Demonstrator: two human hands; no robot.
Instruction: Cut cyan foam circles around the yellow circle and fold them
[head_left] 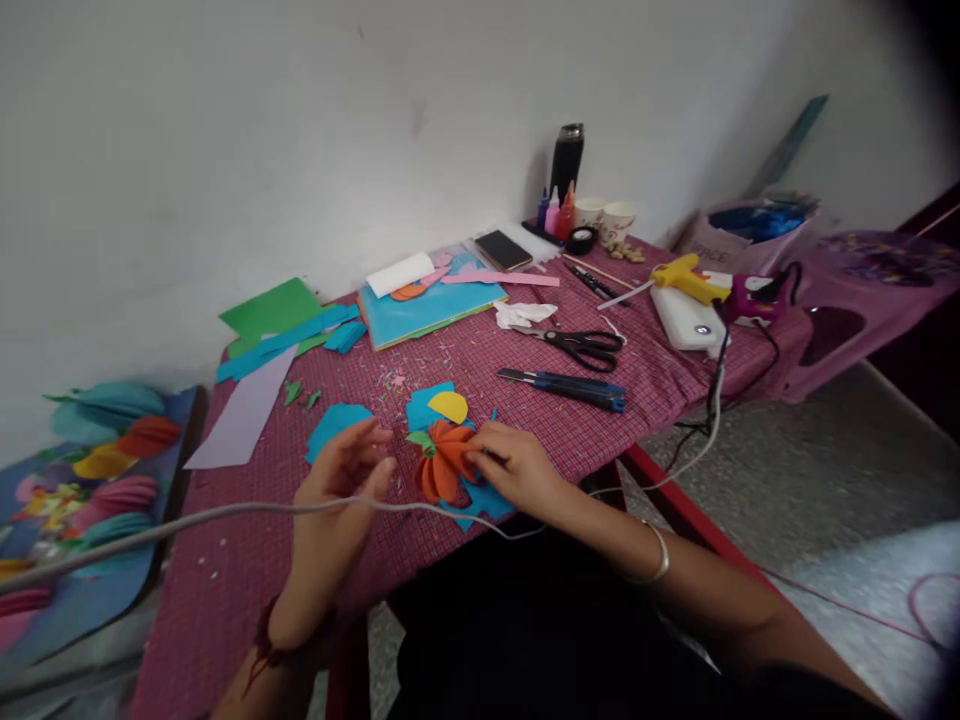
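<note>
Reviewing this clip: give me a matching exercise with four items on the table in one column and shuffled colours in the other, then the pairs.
Things:
1. glue gun
2. scissors
3. folded paper flower under the right hand
4. phone

Colours:
A. orange
B. dark screen, tan edge
C. yellow
D. black handles

Pairs: 1-C, 2-D, 3-A, 4-B
</note>
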